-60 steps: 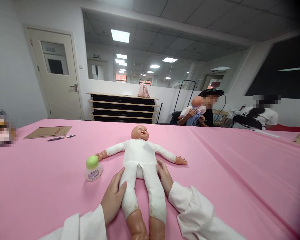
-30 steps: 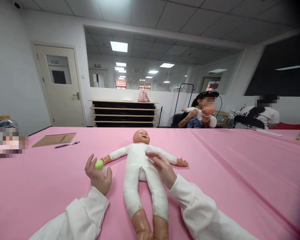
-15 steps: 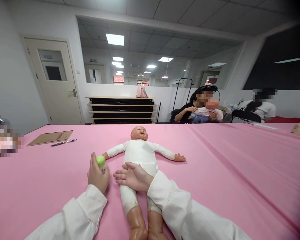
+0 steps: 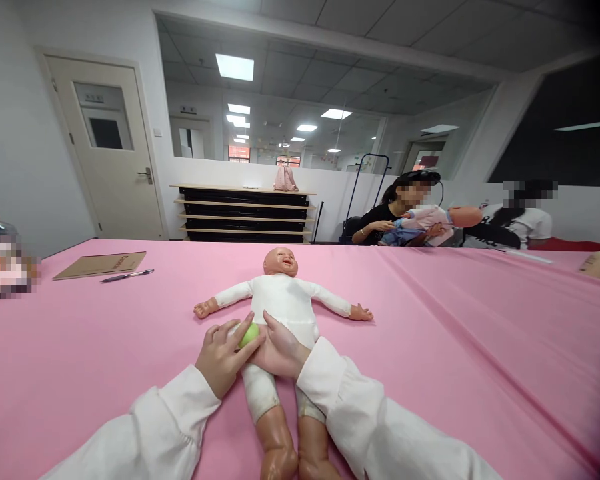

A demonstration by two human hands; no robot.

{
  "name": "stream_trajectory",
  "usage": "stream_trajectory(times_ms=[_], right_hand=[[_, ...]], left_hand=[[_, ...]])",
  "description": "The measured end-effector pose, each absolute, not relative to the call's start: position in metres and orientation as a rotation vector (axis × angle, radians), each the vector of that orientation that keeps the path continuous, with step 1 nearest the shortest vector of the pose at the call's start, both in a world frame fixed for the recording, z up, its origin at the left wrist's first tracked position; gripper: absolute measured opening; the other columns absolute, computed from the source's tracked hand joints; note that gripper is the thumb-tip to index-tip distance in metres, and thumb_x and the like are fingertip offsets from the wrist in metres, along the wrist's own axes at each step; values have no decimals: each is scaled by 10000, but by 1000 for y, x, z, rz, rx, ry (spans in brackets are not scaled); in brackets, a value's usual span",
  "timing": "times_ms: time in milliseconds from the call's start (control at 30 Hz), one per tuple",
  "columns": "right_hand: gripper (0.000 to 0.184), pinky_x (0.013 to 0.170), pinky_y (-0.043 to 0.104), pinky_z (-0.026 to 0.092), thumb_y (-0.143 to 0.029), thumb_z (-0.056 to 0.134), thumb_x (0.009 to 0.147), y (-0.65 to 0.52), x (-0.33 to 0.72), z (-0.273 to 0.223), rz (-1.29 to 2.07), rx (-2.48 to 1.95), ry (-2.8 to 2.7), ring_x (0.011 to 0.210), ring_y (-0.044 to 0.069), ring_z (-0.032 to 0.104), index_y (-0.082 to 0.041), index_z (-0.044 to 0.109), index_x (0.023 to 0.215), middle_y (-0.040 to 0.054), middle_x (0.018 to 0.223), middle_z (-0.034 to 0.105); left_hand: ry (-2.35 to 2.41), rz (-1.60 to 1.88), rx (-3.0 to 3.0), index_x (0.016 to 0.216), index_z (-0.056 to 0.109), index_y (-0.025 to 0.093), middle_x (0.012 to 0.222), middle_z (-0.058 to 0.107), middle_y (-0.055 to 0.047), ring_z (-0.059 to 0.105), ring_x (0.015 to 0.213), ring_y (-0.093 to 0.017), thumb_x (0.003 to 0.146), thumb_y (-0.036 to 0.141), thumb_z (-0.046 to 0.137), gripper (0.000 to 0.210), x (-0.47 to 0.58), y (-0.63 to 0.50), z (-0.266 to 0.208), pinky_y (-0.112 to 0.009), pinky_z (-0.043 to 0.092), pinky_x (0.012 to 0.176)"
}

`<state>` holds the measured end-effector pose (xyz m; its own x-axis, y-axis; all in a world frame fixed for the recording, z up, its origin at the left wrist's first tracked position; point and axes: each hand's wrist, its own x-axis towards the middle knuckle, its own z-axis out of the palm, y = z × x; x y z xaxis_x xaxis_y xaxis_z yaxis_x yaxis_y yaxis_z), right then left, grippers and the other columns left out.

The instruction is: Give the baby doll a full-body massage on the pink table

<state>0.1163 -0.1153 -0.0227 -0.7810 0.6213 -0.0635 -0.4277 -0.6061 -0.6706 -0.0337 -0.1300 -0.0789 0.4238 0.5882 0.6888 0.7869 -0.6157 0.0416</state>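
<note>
"Notebook [image 4: 100,265] and pen [image 4: 127,275] are lying well left of the doll [image 4: 283,303]. What is the left hand [image 4: 225,353] doing?"

"It is grasping the green-topped bottle [image 4: 249,335] over the doll's near hip, at the left, fingers curling round it and hiding most of its body."

"Which way is the bottle pointing?"

"Its green top is facing the right hand [image 4: 279,348], so the long axis is seemingly lying aslant over the doll, not standing upright. The exact tilt I can't tell."

"And that right hand?"

"It is grasping nothing; it is resting opened out, palm facing up, over the doll's lap. Whether it is touching the bottle, I can't tell."

"Which step are we seeing?"

"By my judgement, the left hand is holding the bottle out to the cupped palm. The next move is probably calling for a level palm and a steady grip. Whether the top is standing open isn't showing."

"How is the doll pointing?"

"It is lying on its back on the cloth [image 4: 455,373], head pointing away, feet nearest us, its long axis running straight out, arms spreading sideways. Beyond its right, a co-worker [image 4: 375,217] is holding a second doll [image 4: 425,220]."
</note>
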Motion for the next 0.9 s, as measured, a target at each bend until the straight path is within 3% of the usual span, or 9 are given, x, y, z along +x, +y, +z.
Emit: stream_trajectory(times_ms=[200, 333, 533, 600, 700, 800, 900], right_hand=[[616, 940, 353, 367, -473, 88, 905, -116, 117, -22, 2344, -418, -872, 939, 182, 576, -91, 552, 1042, 118, 959, 620], [644, 925, 316, 376, -492, 80, 902, -115, 116, -23, 2359, -435, -801, 936, 165, 574, -62, 501, 1132, 143, 1069, 580], [668, 943, 325, 350, -473, 200, 903, -113, 119, -24, 2341, -609, -599, 1051, 164, 527, -6, 121, 1375, 219, 1313, 366], [681, 959, 332, 330, -448, 250, 901, -113, 121, -24, 2348, -612, -596, 1086, 173, 507, 0, 71, 1384, 227, 1346, 322], [667, 970, 328, 314, -416, 277, 903, -114, 122, -23, 2378, -559, -620, 1080, 178, 516, 9, 85, 1381, 222, 1328, 358], [603, 944, 308, 331, -416, 227, 918, -114, 122, -24, 2418, -465, -634, 993, 167, 562, -4, 194, 1358, 182, 1213, 494], [616, 873, 298, 364, -511, 214, 901, -115, 124, -24, 2571, -450, -685, 854, 153, 595, -50, 361, 1282, 145, 1070, 586]], left_hand=[[-1249, -1001, -2449, 1192, 521, 378, 1346, 406, 6, 442, 1148, -278, 838, 143, 381, 447, -33, -131, -78, -453, 256, 950], [-1186, -1042, -2391, 1170, 546, 339, 1332, 431, -15, 465, 1125, -263, 815, 123, 400, 441, -33, -130, -79, -435, 296, 942], [-1406, -1593, -2025, 1268, 359, 177, 1292, 427, -135, 419, 1180, -268, 801, 190, 452, 477, -42, -112, -83, -438, 393, 922], [-1508, -1697, -1960, 1286, 311, 153, 1249, 445, -148, 413, 1188, -264, 805, 225, 470, 513, -45, -106, -83, -433, 401, 935], [-1540, -1643, -1884, 1303, 310, 144, 1301, 396, -169, 377, 1222, -282, 825, 244, 460, 510, -45, -108, -81, -449, 380, 952], [-1245, -1477, -1917, 1367, 240, 138, 1402, 280, -164, 258, 1299, -287, 846, 224, 425, 560, -36, -122, -74, -486, 247, 1035], [-750, -1222, -2176, 1371, 269, 165, 1347, 408, -91, 330, 1271, -220, 854, 230, 425, 544, -24, -140, -65, -440, 88, 1099]])
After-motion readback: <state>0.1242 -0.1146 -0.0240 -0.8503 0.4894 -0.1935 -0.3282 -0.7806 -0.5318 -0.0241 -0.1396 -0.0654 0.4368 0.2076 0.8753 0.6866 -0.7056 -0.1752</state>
